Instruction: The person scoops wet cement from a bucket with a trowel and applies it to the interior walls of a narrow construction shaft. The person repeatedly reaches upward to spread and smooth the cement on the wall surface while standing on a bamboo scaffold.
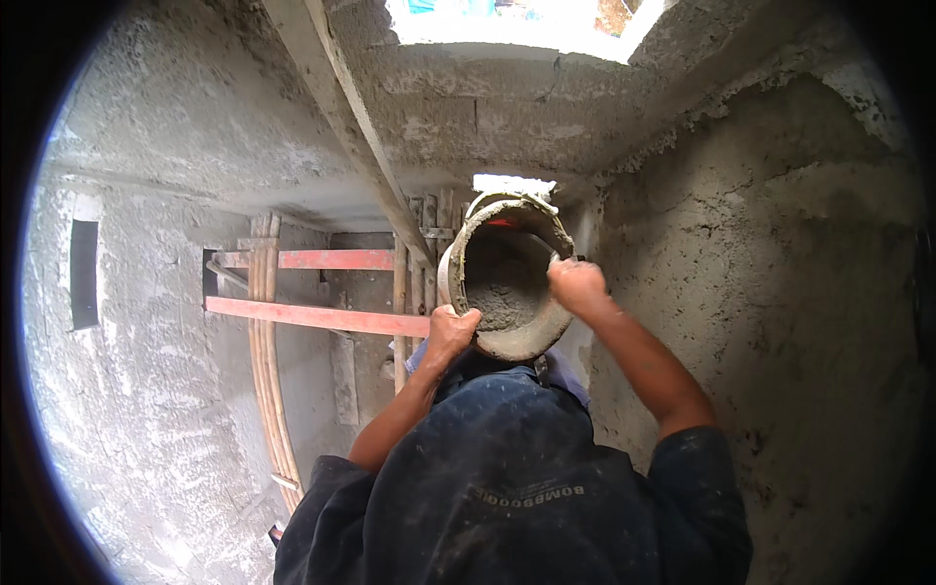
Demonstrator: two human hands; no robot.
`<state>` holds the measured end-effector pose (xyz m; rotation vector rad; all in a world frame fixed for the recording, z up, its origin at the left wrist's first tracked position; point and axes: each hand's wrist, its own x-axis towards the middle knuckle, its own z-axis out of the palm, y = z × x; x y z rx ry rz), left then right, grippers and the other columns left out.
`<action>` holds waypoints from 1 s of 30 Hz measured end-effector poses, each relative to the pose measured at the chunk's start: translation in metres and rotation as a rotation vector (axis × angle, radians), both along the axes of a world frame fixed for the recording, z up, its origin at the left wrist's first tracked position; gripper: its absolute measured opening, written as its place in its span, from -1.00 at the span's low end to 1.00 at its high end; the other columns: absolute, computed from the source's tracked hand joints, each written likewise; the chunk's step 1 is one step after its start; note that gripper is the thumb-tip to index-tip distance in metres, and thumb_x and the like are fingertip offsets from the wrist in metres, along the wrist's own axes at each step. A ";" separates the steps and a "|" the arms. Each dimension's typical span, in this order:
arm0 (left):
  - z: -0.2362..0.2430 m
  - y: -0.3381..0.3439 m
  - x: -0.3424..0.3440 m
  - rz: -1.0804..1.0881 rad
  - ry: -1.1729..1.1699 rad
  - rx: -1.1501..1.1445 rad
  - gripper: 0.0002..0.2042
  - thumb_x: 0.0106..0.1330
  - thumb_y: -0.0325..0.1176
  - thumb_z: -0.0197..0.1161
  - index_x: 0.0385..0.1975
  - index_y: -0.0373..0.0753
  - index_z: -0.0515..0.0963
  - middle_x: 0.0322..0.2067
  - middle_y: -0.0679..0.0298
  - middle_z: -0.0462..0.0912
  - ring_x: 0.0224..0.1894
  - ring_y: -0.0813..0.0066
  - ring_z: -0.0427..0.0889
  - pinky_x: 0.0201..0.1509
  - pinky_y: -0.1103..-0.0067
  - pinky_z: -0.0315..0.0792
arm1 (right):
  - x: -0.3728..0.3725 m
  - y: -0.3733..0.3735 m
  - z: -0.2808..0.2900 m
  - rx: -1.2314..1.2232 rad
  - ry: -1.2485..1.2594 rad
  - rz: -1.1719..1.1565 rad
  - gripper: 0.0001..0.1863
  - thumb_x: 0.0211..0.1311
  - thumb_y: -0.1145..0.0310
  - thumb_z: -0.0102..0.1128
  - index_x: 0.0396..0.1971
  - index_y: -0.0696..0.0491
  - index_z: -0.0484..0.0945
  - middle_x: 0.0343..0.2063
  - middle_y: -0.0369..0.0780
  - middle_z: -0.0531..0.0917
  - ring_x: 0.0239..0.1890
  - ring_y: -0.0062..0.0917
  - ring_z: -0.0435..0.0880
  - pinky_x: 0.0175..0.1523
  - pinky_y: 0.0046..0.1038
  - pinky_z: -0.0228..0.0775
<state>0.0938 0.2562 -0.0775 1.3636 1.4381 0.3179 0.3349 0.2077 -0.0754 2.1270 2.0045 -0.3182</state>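
A round bucket (525, 341), its rim crusted with grey cement, is tilted so that its mouth faces me. Wet grey mortar (507, 297) lies inside it, and a small reddish patch shows near the far inner wall. My left hand (452, 331) is closed on the rim at the near left, thumb over the edge. On the right side of the rim my right hand (577, 285) is closed in a fist, with its fingers partly hidden. Behind the far rim sits a pale block-like piece (512, 183).
Two red beams (317, 315) run across at left, beside upright bamboo poles (263, 341). A slanting timber (341, 107) crosses above them. A rough plastered wall (751, 283) stands close on my right. A bright opening (517, 24) is at the top.
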 end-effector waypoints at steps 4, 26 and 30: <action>-0.003 0.002 -0.002 0.030 -0.003 0.011 -0.64 -0.07 -0.28 0.23 -0.79 -0.50 0.34 -0.82 0.16 0.35 -0.65 0.58 0.34 -0.58 0.43 0.30 | -0.051 -0.032 -0.026 -0.069 0.113 0.106 -0.82 0.04 0.35 0.00 -0.39 0.08 0.52 -0.48 -0.17 0.62 -0.39 -0.37 0.66 -0.30 -0.34 0.49; -0.011 0.000 -0.013 0.054 -0.095 -0.015 -0.67 -0.04 -0.31 0.22 -0.80 -0.45 0.34 -0.82 0.30 0.38 -0.68 0.63 0.30 -0.63 0.48 0.27 | -0.035 -0.059 0.008 -0.076 0.634 -0.334 -0.70 0.01 0.11 0.12 -0.42 0.06 0.47 -0.45 -0.05 0.59 -0.30 -0.13 0.59 -0.23 -0.15 0.38; -0.018 0.003 -0.010 0.125 -0.069 -0.017 -0.69 -0.05 -0.33 0.22 -0.80 -0.45 0.35 -0.81 0.30 0.39 -0.67 0.63 0.30 -0.62 0.49 0.27 | -0.023 -0.050 0.019 -0.053 0.619 -0.444 -0.71 -0.02 0.15 0.16 -0.38 0.05 0.48 -0.43 -0.05 0.58 -0.31 -0.12 0.57 -0.23 -0.15 0.37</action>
